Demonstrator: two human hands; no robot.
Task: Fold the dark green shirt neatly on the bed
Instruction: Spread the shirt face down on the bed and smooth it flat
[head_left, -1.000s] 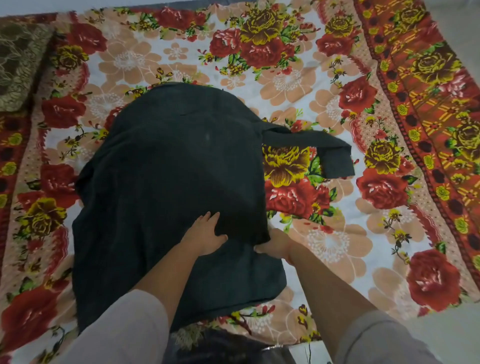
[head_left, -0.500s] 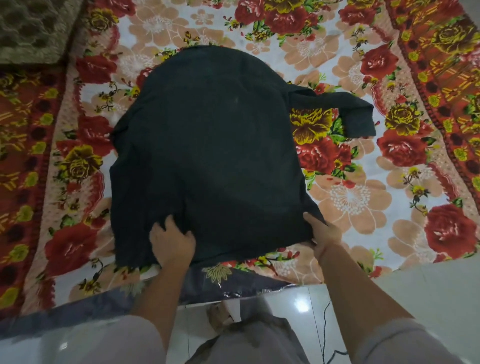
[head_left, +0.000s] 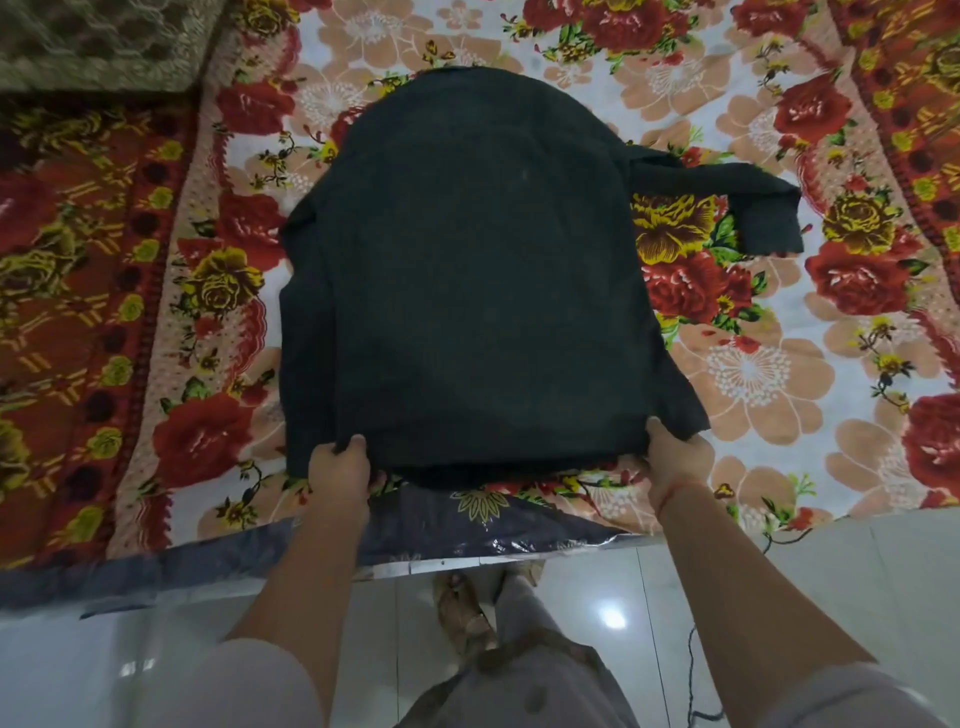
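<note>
We see the bed (head_left: 753, 374) under its flowered sheet, and the dark green shirt (head_left: 467, 280) lying flat on it, its hem close to the near edge. One sleeve (head_left: 753, 208) sticks out to the right across the sheet. A second ago both hands sat close together on the shirt's middle; now we find them wide apart at the two hem corners. The left hand (head_left: 337, 467) grips the lower left corner, where half a second ago it lay on top of the cloth. The right hand (head_left: 675, 462) holds the lower right corner, thumb on top. On both hands the fingers are curled and clamped on the hem.
</note>
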